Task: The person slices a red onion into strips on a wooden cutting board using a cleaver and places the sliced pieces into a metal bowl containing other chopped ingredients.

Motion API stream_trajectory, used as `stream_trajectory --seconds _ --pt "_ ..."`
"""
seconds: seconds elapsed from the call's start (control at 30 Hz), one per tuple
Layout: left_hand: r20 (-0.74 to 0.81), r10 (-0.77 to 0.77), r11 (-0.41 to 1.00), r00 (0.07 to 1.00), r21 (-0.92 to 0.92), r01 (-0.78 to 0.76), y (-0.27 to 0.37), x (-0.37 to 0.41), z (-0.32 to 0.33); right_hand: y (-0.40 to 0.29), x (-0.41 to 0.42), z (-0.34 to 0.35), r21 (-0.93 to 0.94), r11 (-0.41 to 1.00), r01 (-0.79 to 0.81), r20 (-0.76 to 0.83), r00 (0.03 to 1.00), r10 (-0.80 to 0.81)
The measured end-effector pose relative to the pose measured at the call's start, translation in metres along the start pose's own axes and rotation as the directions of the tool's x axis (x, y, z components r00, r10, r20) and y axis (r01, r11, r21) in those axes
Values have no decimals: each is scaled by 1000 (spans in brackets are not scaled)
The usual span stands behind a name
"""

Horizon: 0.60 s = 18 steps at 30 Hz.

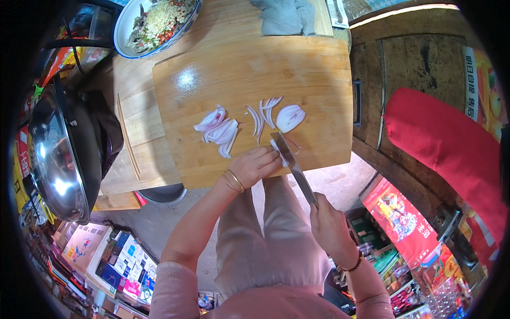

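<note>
On a wooden cutting board [247,71], my left hand [255,165] presses a piece of red onion [275,146] near the front edge, fingers curled. My right hand [330,225] grips the handle of a kitchen knife [298,169]. Its blade lies against the onion piece, right beside my left fingertips. A larger cut piece of red onion [291,118] rests just beyond the blade tip. Thin onion strips [256,121] lie to its left. Further left is a pile of sliced onion [221,131]. My left fingers partly hide the piece being held.
A blue-rimmed bowl [120,34] of food topped with chopped garlic stands at the back left. A grey cloth [285,16] lies behind the board. Chopsticks [127,137] and a lidded pan [59,151] are at left. Red fabric [442,151] covers something at right.
</note>
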<state>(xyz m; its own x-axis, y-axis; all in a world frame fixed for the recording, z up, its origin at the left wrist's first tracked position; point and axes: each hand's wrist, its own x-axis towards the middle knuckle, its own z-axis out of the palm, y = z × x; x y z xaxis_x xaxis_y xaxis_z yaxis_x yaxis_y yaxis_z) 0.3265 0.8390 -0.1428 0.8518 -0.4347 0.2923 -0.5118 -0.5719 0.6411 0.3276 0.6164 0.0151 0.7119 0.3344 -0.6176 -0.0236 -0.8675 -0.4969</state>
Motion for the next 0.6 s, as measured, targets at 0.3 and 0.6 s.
stream_trajectory --seconds 0.3,0.6 --pt "-39 4 1000 999 -4 -4 -1 1 0 -16 0 -2 -75 997 -22 27 999 24" --pt "-72 -8 1000 997 -22 6 -2 1 3 -12 17 11 -120 992 -33 69 997 42"
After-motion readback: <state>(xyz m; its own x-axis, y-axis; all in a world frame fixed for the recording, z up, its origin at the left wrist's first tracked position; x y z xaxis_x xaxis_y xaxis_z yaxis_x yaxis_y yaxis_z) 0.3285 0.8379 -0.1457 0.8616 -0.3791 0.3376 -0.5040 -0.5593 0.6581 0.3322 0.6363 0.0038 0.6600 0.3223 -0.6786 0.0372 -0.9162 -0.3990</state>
